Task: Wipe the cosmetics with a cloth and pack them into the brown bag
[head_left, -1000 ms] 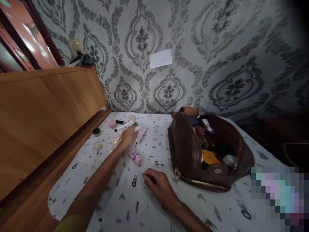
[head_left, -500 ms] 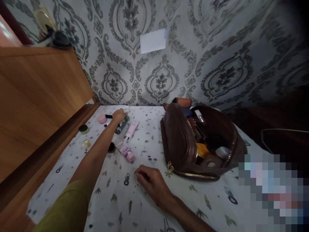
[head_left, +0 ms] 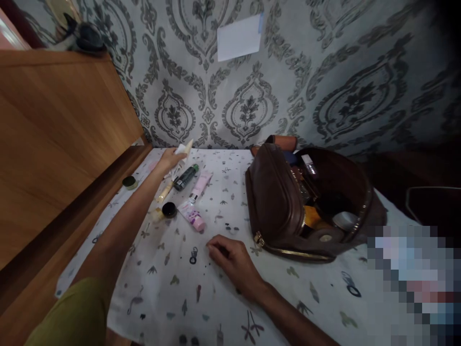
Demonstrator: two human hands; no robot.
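Observation:
My left hand [head_left: 169, 159] reaches to the far left of the patterned white cloth, its fingers closed on a pale packet [head_left: 183, 156]. Just below it lie a dark green tube [head_left: 186, 178], a light pink tube [head_left: 200, 185] and a slim yellowish tube [head_left: 165, 191]. Nearer are a pink and white tube [head_left: 192, 216] and a round black-topped jar [head_left: 169, 209]. My right hand [head_left: 230, 257] rests on the cloth with curled fingers; whether anything is inside is hidden. To its right stands an open brown bag [head_left: 273, 202] with several items inside.
A wooden cabinet [head_left: 65, 101] borders the cloth on the left, with a dark-lidded jar [head_left: 129, 182] near it. Behind is a patterned wall with a white paper [head_left: 239, 38]. An orange-brown strap [head_left: 284, 142] lies behind the bag.
My left hand now holds the pale packet, raised beside the tubes. The slim yellowish tube has come into view. The camera view has shifted slightly; my right hand keeps its curled pose.

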